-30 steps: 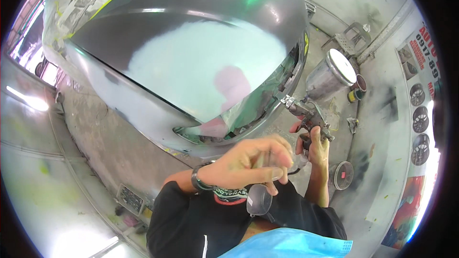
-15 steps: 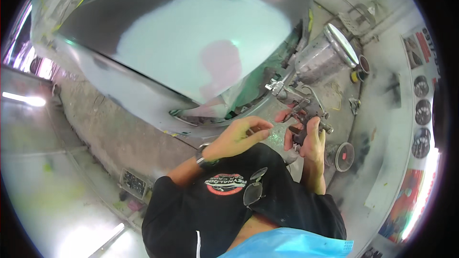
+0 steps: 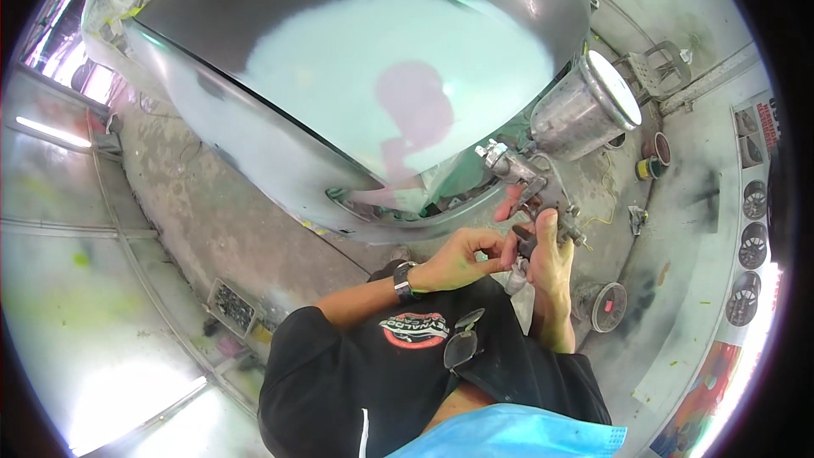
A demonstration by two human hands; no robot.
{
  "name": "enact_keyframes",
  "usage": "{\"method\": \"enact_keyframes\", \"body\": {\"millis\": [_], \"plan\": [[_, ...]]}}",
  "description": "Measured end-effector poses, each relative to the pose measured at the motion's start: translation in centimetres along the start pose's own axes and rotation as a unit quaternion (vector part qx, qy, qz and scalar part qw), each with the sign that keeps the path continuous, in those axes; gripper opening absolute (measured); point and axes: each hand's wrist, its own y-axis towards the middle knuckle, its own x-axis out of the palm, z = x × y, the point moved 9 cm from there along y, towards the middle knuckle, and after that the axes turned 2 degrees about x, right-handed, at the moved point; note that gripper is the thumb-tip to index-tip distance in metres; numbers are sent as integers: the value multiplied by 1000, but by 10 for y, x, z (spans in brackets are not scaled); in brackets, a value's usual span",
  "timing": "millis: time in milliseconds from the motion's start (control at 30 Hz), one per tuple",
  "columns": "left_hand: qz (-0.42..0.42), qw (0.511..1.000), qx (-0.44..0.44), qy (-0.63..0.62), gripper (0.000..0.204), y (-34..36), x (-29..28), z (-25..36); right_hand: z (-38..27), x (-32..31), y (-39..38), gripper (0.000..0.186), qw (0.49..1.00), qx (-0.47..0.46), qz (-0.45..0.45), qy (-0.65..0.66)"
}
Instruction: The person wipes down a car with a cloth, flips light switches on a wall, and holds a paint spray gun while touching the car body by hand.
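Lowering our left hand (image 3: 458, 256) from chest height, we are pinching the rear knob of the metal spray gun with its silver cup (image 3: 543, 178), while our right hand (image 3: 549, 259) is gripping the handle beside the primed grey car panel (image 3: 356, 76); turning gently, gun steady.

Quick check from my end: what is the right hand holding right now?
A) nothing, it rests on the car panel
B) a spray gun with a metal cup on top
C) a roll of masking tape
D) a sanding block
B: the right hand is wrapped around the grip of a spray gun whose metal cup sits on top, while the left hand reaches its fingers in at the gun's handle.
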Motion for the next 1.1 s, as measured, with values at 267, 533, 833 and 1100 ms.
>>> {"method": "enact_keyframes", "body": {"millis": [267,533,833,1100], "plan": [[-12,998,34,49,10,-4,-1,6,-7,13,1,62,999,7,-35,-15],[204,808,144,534,42,-38,-95,127,-5,15,-1,61,999,22,-36,-21],[261,512,44,818,114,-27,-191,180,22,-43,17,44,997,24,74,-13],[183,512,-6,839,133,37,-180,142,34,-112,35,46,991,24,130,-7]]}}
